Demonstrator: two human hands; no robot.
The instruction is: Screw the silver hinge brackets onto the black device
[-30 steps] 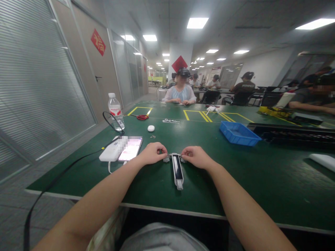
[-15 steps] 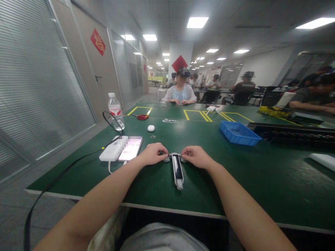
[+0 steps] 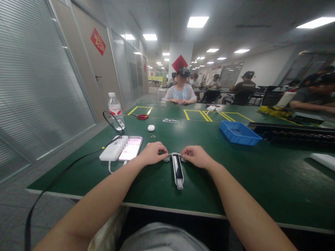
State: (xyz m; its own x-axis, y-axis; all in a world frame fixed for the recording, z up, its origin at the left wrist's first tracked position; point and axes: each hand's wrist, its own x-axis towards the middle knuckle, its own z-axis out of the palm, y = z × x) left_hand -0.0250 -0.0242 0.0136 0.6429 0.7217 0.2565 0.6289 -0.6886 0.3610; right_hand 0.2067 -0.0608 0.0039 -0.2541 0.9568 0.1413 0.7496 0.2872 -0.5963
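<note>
A narrow white device with a dark glossy strip [image 3: 177,169] lies lengthwise on the green table, its pale tapered end toward me. A thin metallic crosspiece [image 3: 175,154] spans its far end, with small grey parts at both sides. My left hand [image 3: 155,153] is closed in a pinch at the crosspiece's left end. At the right end, my right hand [image 3: 196,156] pinches in the same way. The fingertips hide exactly what they grip.
Left of my hands lie a lit phone [image 3: 131,148] and a white power bank [image 3: 111,151], cabled together. A water bottle [image 3: 115,113], red-handled scissors [image 3: 142,117] and a white earbud case [image 3: 151,128] stand beyond. A blue tray [image 3: 239,134] sits right. Opposite sits a person [image 3: 179,93].
Both hands and the device keep nearly the same place. No clear movement of the parts between the fingers can be seen.
</note>
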